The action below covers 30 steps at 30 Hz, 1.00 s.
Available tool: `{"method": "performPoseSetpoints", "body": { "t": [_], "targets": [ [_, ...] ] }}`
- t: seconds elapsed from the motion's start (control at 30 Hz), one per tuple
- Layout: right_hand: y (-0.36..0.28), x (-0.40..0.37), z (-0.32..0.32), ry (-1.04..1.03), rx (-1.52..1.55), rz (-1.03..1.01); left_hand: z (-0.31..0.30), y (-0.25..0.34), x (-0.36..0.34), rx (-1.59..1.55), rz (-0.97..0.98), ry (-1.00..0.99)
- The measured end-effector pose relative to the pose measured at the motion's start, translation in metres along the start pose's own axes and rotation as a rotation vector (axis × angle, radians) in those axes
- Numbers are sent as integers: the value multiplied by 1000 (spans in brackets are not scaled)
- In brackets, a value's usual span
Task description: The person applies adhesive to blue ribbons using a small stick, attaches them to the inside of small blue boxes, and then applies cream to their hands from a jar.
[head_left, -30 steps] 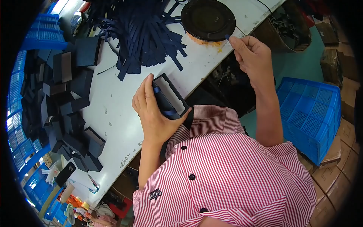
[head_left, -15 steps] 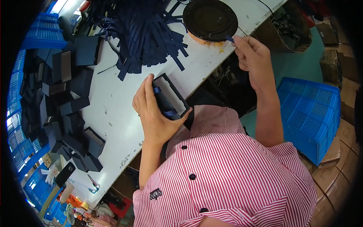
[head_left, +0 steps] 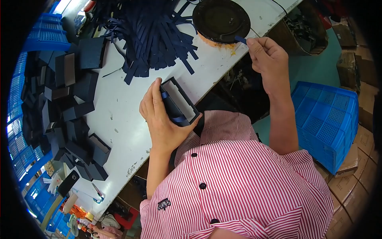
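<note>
My left hand (head_left: pixel 160 115) is closed round a small dark box (head_left: pixel 174 108) at the table's front edge. The box is open on its upper side, shows a pale inside, and carries blue ribbon pieces on its wall. Up to the right, my right hand (head_left: pixel 267 55) pinches a short blue ribbon (head_left: pixel 241 40) between thumb and fingertips. The ribbon's free end sticks out over the rim of a round black dish (head_left: pixel 221 22) with orange, crusted material under it. A heap of dark blue ribbon strips (head_left: pixel 155 44) lies beyond the box.
Many dark boxes (head_left: pixel 75 107) are piled on the white table (head_left: pixel 119 119) at left, by blue crates (head_left: pixel 43 34). Scissors (head_left: pixel 97 192) and a black phone-like object (head_left: pixel 68 182) lie near lower left. A blue crate (head_left: pixel 326 119) and cartons (head_left: pixel 350 191) stand at right.
My right hand has shifted slightly to the right, and the ribbon now shows more of its length beside the dish. My left hand and the box have stayed in place.
</note>
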State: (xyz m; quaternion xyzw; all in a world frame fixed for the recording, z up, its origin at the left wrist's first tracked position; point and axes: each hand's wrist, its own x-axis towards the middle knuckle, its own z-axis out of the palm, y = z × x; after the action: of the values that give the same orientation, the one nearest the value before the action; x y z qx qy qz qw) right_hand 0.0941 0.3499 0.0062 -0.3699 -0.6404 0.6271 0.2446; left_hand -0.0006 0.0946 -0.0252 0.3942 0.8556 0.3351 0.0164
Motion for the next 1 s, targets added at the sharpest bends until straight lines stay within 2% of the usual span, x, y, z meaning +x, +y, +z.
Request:
{"method": "performPoseSetpoints", "body": {
  "t": [0.37, 0.67, 1.0],
  "targets": [
    [8, 3, 6, 81, -22, -4, 0, 1, 0, 12, -6, 2],
    [3, 3, 11, 48, 83, 61, 0, 0, -1, 12, 2, 6],
    [1, 2, 8, 29, 34, 89, 0, 0, -1, 14, -12, -5]
  ]
}}
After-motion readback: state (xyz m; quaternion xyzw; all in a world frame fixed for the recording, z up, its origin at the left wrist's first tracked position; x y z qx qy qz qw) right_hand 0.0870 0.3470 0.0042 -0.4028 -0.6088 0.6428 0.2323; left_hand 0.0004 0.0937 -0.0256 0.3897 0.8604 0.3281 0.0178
